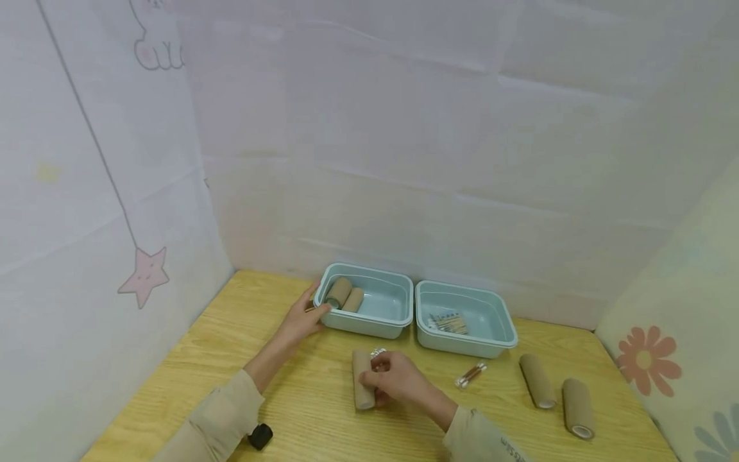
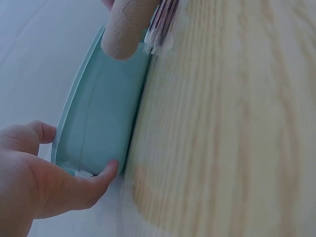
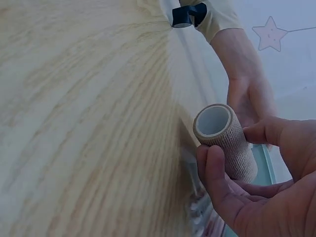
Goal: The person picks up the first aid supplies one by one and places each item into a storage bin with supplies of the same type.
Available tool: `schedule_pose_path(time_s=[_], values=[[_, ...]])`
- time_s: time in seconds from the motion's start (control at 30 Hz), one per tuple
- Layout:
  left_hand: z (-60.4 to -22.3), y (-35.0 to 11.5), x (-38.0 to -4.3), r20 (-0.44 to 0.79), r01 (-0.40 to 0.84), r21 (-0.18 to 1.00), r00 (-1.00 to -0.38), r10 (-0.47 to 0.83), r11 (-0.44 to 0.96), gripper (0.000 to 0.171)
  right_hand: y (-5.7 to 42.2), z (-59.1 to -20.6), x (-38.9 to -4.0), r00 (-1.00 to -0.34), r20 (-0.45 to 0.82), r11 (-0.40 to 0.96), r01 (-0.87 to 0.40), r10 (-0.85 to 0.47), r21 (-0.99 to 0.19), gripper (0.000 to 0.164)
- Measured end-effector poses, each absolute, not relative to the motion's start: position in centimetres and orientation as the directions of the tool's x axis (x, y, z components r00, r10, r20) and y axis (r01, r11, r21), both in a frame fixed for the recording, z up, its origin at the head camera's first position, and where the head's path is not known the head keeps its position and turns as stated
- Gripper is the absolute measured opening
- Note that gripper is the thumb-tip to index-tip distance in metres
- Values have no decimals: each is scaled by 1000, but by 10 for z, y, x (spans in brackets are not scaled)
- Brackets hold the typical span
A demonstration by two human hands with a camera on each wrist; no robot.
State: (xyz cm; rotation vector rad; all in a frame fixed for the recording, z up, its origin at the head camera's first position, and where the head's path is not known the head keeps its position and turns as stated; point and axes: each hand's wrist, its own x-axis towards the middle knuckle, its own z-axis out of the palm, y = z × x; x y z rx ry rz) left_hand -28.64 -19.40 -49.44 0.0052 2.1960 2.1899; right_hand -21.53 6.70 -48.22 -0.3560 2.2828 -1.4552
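The head view shows the left hand (image 1: 301, 317) at the left end of the left tray (image 1: 383, 305), its fingers bent about that end and gripping it; the left wrist view adds how the digits stand apart, one low on the outer wall and another up by the rim. Inside the left tray, toward its left end, lie two stored rolls (image 1: 339, 290), which neither wrist view shows. In front of the left tray, the right hand (image 1: 399, 380) pinches a tan roll (image 1: 362, 386) between thumb and fingers, spread no wider than the roll itself. From the head view it is hard to tell whether this roll rests on the wooden table (image 1: 312, 398); both wrist views show it raised off the surface, and the right wrist view looks straight into its pale, hollow core. A clear packet of swabs (image 1: 378, 352), in front of the left tray, is largely covered by the right hand in the head view, while the left wrist view shows more of it, near the tan roll. Only the head view shows what lies right of the left tray: just beside it the right tray (image 1: 485, 317) with bundled swabs (image 1: 449, 323) inside, then nearer the viewer a small swab packet (image 1: 470, 375), and farther right two loose rolls (image 1: 537, 381).
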Motion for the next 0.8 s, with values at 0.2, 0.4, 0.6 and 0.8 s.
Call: schedule_pose_path(time_s=[0.2, 0.4, 0.6, 0.8], values=[[-494, -194, -285, -21, -21, 1000, -999, 35, 7, 74, 70, -468, -217, -887, -200, 425, 5, -416, -905, 48], [-494, -195, -285, -19, -19, 1000, -999, 45, 8, 75, 66, -453, -225, -879, -150, 391, -44, -452, -919, 51], [-492, -195, -287, -19, -19, 1000, -999, 35, -18, 74, 64, -436, -233, -871, -122, 384, -81, -476, -920, 52], [-493, -194, -286, -23, -23, 1000, -999, 38, -8, 73, 63, -424, -241, -876, -145, 391, -52, -459, -919, 55]])
